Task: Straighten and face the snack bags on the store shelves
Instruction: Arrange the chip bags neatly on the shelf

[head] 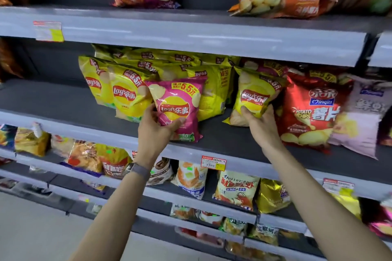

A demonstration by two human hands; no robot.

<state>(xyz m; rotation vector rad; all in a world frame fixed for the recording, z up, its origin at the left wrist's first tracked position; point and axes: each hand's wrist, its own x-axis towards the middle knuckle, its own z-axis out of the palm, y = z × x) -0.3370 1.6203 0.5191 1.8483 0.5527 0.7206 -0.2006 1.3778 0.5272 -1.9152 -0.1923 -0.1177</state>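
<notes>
Store aisle: grey shelves point(191, 36) in tiers, packed with snack bags. Left hand point(157, 125) curled round the lower left edge of a pink bag point(180, 108), thumb across its front, wristband point(137, 170) on the arm. Right hand point(257, 123) cupped under a yellow bag point(253, 99), thumb pressed on its face, holding it tilted. Both bags low on the middle shelf point(222, 140) and well apart: pink one near upright at the front edge, ahead of a leaning yellow row point(125, 95); red bag point(305, 112) just beside the held yellow one.

Probably light, air-puffed and crinkly, with slick foil and brittle chips inside (so no squeezing the belly). Best taken by the lower corners or side seams, then nudged upright, face forward.

Readable: "Lay's" with Chinese characters on the pink and yellow fronts, "5.5" in a price flash, "50" low on the pink; "POTATO CHIPS" and what looks like "Qinqin" on the red. Price tag point(213, 164) on the shelf lip too blurred to read.
</notes>
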